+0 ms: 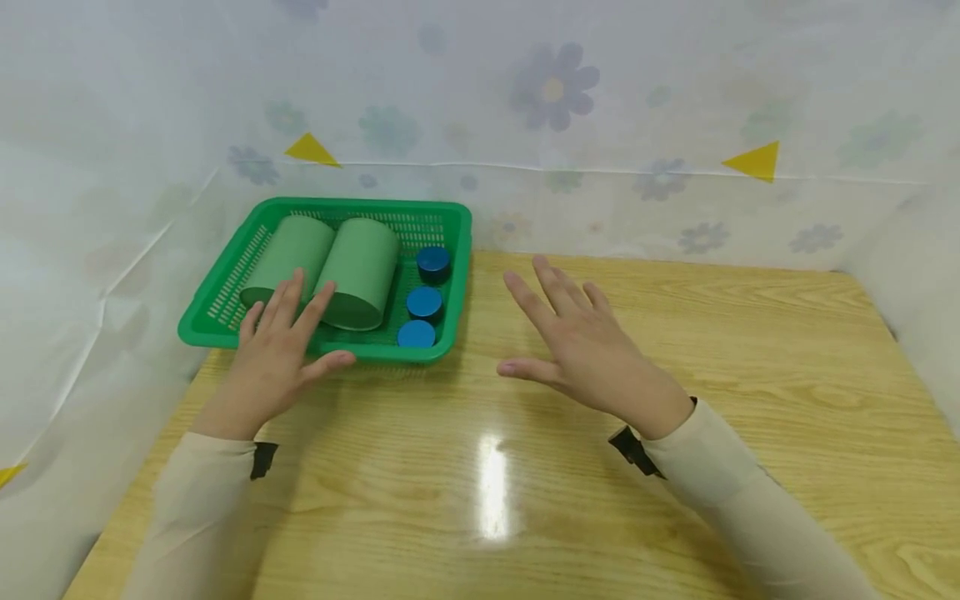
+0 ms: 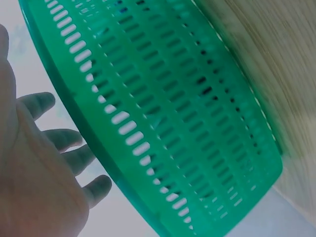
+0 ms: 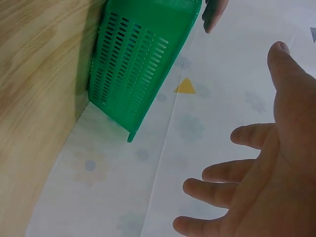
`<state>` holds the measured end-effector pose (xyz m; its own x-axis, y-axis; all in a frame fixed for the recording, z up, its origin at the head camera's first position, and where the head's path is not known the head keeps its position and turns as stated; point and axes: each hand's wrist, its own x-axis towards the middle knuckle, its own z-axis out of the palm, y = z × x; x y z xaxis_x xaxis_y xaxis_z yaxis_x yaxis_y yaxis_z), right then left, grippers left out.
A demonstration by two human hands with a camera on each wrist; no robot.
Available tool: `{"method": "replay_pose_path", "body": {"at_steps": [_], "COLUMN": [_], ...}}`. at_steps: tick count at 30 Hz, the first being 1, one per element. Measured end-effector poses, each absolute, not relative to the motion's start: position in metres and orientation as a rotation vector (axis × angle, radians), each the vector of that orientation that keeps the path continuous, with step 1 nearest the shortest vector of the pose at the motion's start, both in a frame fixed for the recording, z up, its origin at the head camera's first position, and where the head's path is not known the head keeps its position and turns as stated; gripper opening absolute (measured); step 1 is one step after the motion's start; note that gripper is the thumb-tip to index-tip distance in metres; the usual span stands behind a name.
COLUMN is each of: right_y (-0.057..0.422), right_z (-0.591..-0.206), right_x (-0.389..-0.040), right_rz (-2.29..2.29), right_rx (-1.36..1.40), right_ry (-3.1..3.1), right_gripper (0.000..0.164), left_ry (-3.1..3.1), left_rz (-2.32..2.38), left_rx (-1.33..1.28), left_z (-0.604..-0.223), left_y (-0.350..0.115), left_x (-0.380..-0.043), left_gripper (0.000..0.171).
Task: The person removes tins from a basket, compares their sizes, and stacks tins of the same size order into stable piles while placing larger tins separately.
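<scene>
A green plastic basket (image 1: 352, 353) with slotted walls stands at the back left of the table. Inside it lie two light green cylinders (image 1: 362, 271), side by side. Along the basket's right side sit three round things with blue tops (image 1: 425, 303). My left hand (image 1: 273, 362) hovers over the basket's front rim, fingers spread and holding nothing. In the left wrist view its fingers appear beyond the rim of the slotted wall (image 2: 163, 108). To the right of the basket, my right hand (image 1: 588, 354) is held above the table with spread fingers, touching nothing.
The wood-grain table (image 1: 420, 500) stretches to the front and right. White flower-printed sheeting (image 1: 480, 100) encloses the back and sides, with yellow triangles (image 1: 753, 162) on it. Each wrist carries a black strap (image 1: 637, 452).
</scene>
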<state>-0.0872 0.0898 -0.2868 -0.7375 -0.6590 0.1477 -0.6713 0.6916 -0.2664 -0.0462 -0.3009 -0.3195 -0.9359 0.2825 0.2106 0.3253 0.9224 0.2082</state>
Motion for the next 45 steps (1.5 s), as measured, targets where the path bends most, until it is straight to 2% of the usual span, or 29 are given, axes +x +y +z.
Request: {"method": "replay_pose_path", "body": {"at_steps": [23,34,45], "right_y": [0.078,0.077,0.078], "right_z": [-0.279,-0.278,-0.280], "right_x": [-0.094,-0.095,-0.097], "right_rz": [0.461,0.446,0.459], "right_rx": [1.159,1.150,1.142], "right_ry": [-2.801,-2.799,-2.813], "right_gripper": [0.098,0.098,0.098], "left_ry": [-3.026,-3.078,-3.183], "left_rz": [-0.204,-0.320,-0.394], "left_rx": [-0.276,-0.137,-0.104], "left_z": [-0.307,-0.309,-0.310], "left_y": [-0.378,-0.413,-0.437], "left_x": [-0.045,-0.049,-0.057], "left_gripper": [0.093,0.095,0.101]}}
